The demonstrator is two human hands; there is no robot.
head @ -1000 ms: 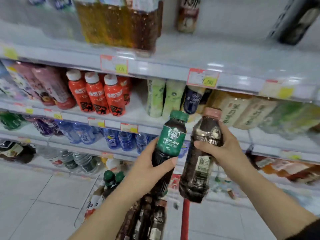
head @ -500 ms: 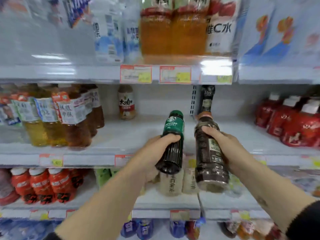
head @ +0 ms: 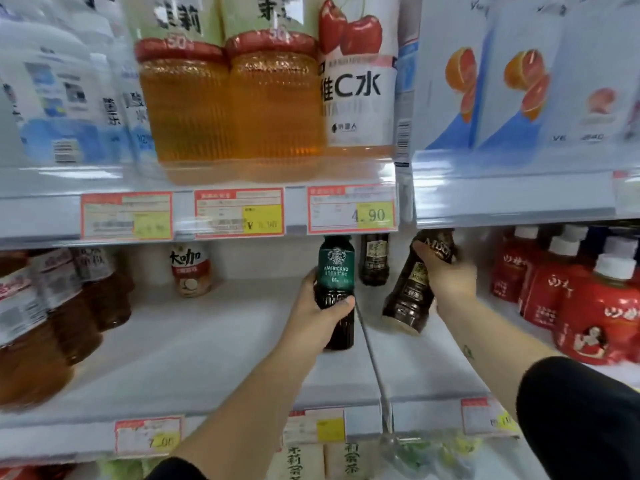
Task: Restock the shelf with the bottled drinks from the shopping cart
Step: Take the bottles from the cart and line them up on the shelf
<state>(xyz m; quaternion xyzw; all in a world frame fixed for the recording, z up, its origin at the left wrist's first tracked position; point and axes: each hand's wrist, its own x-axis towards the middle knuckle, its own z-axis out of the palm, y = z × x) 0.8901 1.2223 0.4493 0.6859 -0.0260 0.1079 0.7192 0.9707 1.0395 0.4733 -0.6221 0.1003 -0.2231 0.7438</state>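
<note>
**Bottles inside the shelf bay, one upright and one tipped**

Both arms reach into the middle shelf (head: 194, 348). The left hand (head: 318, 317) is wrapped round the lower body of a green-labelled coffee bottle (head: 336, 271), thumb across the front. That bottle stands upright just left of the divider rail (head: 370, 344). Its base is at the deck or a hair above it, and from here I cannot tell which.

The right hand (head: 446, 275) grips a dark brown bottle (head: 412, 292) round its upper half. This one is tilted. Its cap end leans up and to the right, tucked under the edge of the shelf above, and its base swings down and left toward the rail, clear of the deck.

A matching dark bottle (head: 375, 261) stands at the back, just right of the rail and beyond the gap between the two hands. The right hand is the nearer one to it.

My guess is that the tilted bottle belongs in front of that twin, so it would have to come upright, base first, before it goes down. The cap looks to have little room under the upper shelf's front edge, so tipping it straight needs care.

Red bottles (head: 595, 306) crowd the right side, well apart from the hands. The cart is out of sight.
</note>
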